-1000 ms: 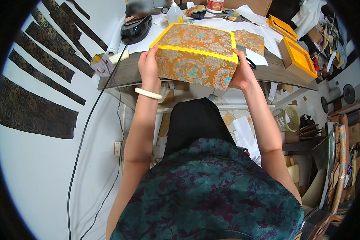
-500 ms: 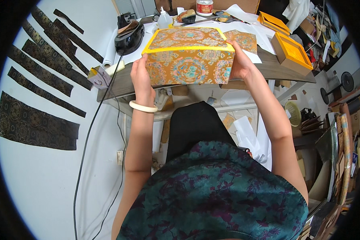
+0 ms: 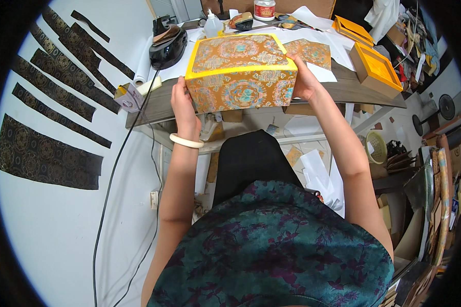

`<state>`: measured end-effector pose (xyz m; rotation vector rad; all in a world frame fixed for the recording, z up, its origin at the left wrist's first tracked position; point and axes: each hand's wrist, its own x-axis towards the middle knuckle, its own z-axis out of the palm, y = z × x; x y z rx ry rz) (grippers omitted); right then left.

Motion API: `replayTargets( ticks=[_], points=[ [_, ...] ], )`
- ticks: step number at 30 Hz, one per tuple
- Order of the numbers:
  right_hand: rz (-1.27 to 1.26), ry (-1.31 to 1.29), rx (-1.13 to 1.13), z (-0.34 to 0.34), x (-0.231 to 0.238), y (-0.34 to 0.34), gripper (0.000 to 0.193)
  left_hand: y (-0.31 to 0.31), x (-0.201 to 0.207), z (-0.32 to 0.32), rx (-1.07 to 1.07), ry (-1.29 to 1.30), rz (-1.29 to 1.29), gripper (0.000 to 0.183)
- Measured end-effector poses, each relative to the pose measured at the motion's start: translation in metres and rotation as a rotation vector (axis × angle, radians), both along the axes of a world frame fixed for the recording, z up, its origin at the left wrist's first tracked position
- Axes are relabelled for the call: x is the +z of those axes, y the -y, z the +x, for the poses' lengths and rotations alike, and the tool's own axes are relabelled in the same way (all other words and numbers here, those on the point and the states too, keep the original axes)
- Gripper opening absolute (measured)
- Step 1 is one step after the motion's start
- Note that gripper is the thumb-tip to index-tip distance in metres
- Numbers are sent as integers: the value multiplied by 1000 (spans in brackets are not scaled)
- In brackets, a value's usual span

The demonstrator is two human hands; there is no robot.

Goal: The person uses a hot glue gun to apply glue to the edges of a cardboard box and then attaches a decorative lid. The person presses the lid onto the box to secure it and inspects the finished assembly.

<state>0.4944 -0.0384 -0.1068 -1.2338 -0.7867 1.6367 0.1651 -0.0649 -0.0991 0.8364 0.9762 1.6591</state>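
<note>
Between my two hands is a large box (image 3: 243,92) covered in gold brocade with blue and pink floral medallions. Bright yellow strips edge its top face. My left hand (image 3: 184,105), with a cream bangle at the wrist, presses against the left end of the box. At the right end my right hand (image 3: 305,82) grips the side, its thumb near the upper corner. The box is held at the near edge of the worktable (image 3: 343,87), its front face toward me. The fingers behind and under it are partly hidden.
A black iron (image 3: 168,48) stands at the table's left, its cord hanging down. Behind the box are a squeeze bottle (image 3: 213,24), a brush (image 3: 241,21) and a white jar (image 3: 264,10). An open yellow-lined box (image 3: 376,69) sits right. Dark fabric strips (image 3: 51,153) hang on the wall.
The box has tilted slightly toward me, so more of its top face shows. Both hands have shifted a little with it, keeping their hold.
</note>
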Motion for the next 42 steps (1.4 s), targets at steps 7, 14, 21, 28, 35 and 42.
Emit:
replayTargets(
  ticks=[7, 14, 21, 28, 35, 42],
  points=[
    [99, 14, 75, 8, -25, -22, 92, -12, -64, -28, -83, -107, -97, 55],
    [147, 102, 157, 12, -22, -39, 89, -31, -35, -34, -531, -19, -411, 78],
    [127, 66, 164, 11, -25, -67, 88, -27, -22, -39, -672, 58, -481, 79],
    [234, 197, -242, -8, -24, -84, 87, -5, -55, 11, -248, 296, -368, 97],
    [651, 122, -201, -134, -62, 30, 87, 5, -35, 105, 239, 475, -264, 143],
    [585, 59, -290, -83, -56, -16, 76, 30, -35, 132, -107, 173, -568, 135]
  ],
)
